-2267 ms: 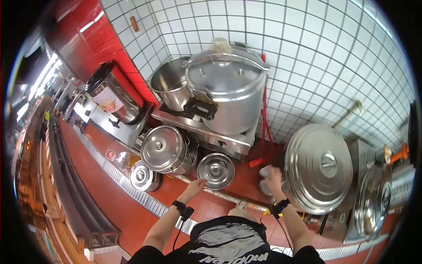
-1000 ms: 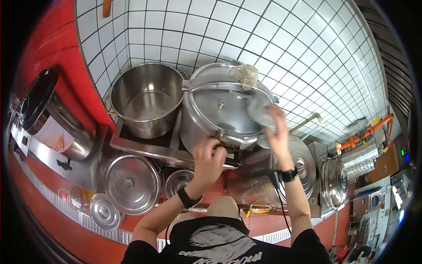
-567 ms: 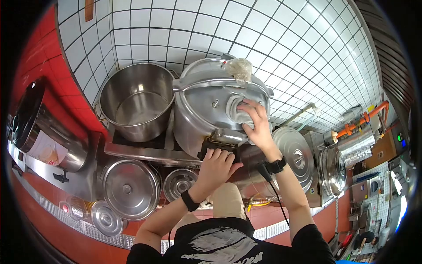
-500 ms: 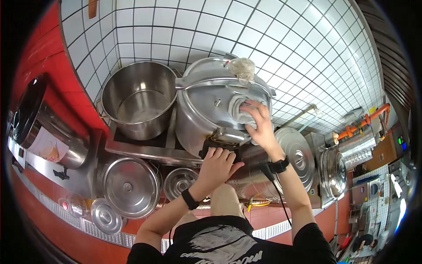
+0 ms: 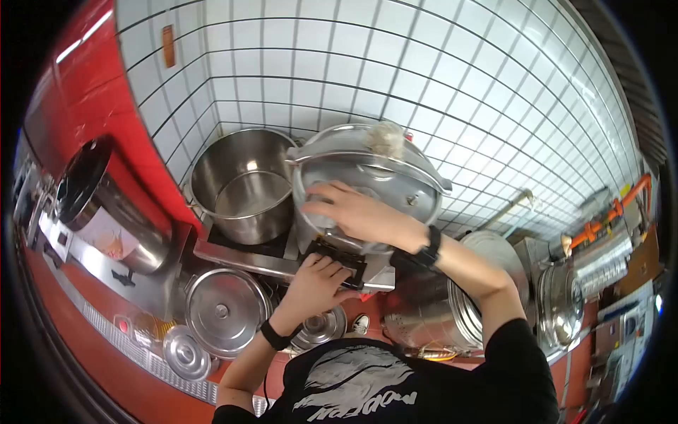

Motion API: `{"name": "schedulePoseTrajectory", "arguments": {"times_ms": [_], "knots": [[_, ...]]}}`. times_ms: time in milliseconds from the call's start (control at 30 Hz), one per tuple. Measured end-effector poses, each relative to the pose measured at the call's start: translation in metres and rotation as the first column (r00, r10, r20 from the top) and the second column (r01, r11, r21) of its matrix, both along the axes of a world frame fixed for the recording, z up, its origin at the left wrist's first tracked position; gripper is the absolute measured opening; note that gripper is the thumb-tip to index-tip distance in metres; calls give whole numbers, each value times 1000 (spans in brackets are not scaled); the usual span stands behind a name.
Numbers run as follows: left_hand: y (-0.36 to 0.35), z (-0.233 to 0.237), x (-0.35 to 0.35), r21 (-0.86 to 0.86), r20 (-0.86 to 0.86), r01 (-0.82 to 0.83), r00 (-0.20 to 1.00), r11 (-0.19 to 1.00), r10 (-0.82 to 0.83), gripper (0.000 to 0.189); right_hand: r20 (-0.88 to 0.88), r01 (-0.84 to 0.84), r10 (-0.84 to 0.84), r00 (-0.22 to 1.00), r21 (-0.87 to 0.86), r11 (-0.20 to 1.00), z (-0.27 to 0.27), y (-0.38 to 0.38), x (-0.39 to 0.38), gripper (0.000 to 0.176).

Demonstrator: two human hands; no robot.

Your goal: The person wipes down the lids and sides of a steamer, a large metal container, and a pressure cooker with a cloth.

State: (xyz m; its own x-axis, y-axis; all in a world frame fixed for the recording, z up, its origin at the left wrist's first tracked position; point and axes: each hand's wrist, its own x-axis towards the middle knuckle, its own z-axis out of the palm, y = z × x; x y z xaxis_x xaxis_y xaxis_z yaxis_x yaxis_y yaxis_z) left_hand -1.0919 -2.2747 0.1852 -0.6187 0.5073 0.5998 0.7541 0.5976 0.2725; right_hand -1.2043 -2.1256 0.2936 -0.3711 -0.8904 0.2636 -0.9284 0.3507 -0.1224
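So we're looking at a commercial kitchen, pretty clearly restaurant-type. A massive steel pot with a clamped-looking lid (image 5: 388, 180) is sitting on a low steel stove (image 5: 247, 260), and a deep open pot (image 5: 244, 184) is standing right beside it, way bigger than regular home gear. More lidded pots (image 5: 226, 311) are lining up down by the floor, and a huge round-lidded vessel (image 5: 501, 261) is taking up space on the right. White tiles (image 5: 339, 63) are covering the wall, a red panel (image 5: 92, 78) is meeting them on the left, and a long metal drain grate (image 5: 141, 357) is running along the red floor (image 5: 106, 360). A tall steel urn with a black lid (image 5: 134, 233) is standing on a steel counter too.
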Motion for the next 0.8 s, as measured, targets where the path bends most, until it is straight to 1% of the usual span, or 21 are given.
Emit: {"name": "schedulePoseTrajectory", "arguments": {"times_ms": [33, 100, 133, 167, 200, 233, 267, 333, 367, 433, 467, 533, 567, 633, 667, 700, 733, 767, 800], "knots": [[-1, 0, -1, -23, 1, -19, 1000, 1000, 19, 40, 3, 27, -27, 1000, -9, 1000, 0, 0, -3, 65], [-4, 0, -2, -30, 2, -6, 1000, 1000, 6, 42, 73, -36, 35, 997, 15, 999, 1, 9, -8, 62], [-6, 0, -3, -33, 6, -12, 1000, 999, 12, 42, 77, -35, 39, 996, -51, 998, -3, 21, -6, 59], [-8, 0, -4, -36, 11, -22, 1000, 999, 23, 42, 77, -24, 28, 997, -43, 999, -2, 34, -1, 59], [-10, 1, -3, -39, 55, -19, 998, 999, 21, 41, 95, 15, -11, 995, -34, 999, 2, 51, 7, 56], [-11, 0, -5, -32, 62, -13, 998, 999, 15, 41, 115, 51, -48, 992, -24, 998, 3, 68, 13, 54], [-13, -2, -6, -38, 68, -12, 998, 999, 14, 44, 118, 50, -43, 992, -57, 997, 1, 86, 17, 47], [-15, -2, -8, -34, 59, -3, 998, 999, 5, 46, 93, 157, -153, 984, -37, 987, 4, 119, 30, 45], [-16, -2, -9, -31, 61, -3, 998, 1000, 5, 46, 94, 158, -154, 984, -34, 987, 5, 134, 30, 45], [-16, -1, -10, -12, 53, 6, 999, 1000, -5, 45, 153, 337, -324, 934, -70, 939, 2, 164, 28, 45], [-16, -2, -10, -12, 50, 7, 999, 1000, -6, 45, 150, 338, -325, 934, -70, 938, 1, 179, 25, 45], [-17, -4, -10, -30, 33, 6, 999, 1000, -5, 44, 171, 559, -542, 822, -72, 826, 1, 197, 15, 46], [-17, -3, -10, -30, 33, 4, 999, 1000, -4, 44, 171, 558, -541, 824, -72, 827, 10, 194, 10, 46], [-16, -2, -9, 8, 40, 9, 999, 1000, -10, 45, 78, 764, -765, 640, 46, 644, 37, 183, 5, 50], [-16, -1, -9, 5, 38, 8, 999, 1000, -8, 45, 79, 763, -763, 641, 43, 645, 45, 170, 6, 50], [-16, 0, -9, -2, 45, 11, 999, 1000, -11, 43, 100, 638, -631, 769, -176, 749, 52, 148, 6, 53], [-16, 0, -9, -11, 53, 18, 998, 1000, -17, 41, 83, 474, -482, 872, -388, 790, 55, 126, 6, 56], [-16, 0, -8, -17, 54, 25, 998, 1000, -24, 41, 17, 349, -368, 930, -363, 864, 54, 107, 5, 61], [-16, 0, -8, -16, 52, 22, 998, 1000, -21, 41, -135, 165, -217, 967, -318, 934, 46, 89, -6, 56]]}}
